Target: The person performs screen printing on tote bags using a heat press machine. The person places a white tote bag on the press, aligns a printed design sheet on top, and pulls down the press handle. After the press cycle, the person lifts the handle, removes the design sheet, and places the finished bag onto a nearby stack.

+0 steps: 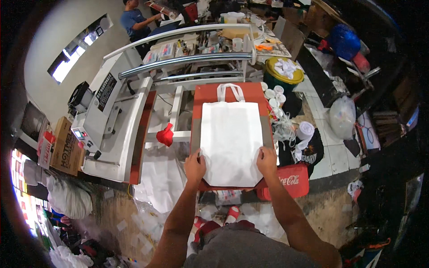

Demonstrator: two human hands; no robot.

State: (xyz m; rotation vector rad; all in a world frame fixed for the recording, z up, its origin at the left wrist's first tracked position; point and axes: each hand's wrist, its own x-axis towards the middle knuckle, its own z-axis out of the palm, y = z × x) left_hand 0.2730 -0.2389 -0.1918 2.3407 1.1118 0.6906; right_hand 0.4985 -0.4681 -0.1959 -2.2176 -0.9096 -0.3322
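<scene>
A white tote bag [231,138] lies flat on a red-brown board [203,94] with a grey pad, its two handles [230,92] pointing away from me. Fingers curled, my left hand [195,165] grips the bag's left edge near its lower corner. My right hand [267,161] pinches the opposite edge at about the same height. The bag's face looks blank, with light creases toward its near end. What lies under it is hidden.
Left of the board stands a white press machine [100,116] with metal rollers [185,60] behind. A red rag [165,135] hangs on its frame. At right are rolls [305,130], a yellow-rimmed bin [271,71] and a red crate [290,172]. A person [135,22] stands far back.
</scene>
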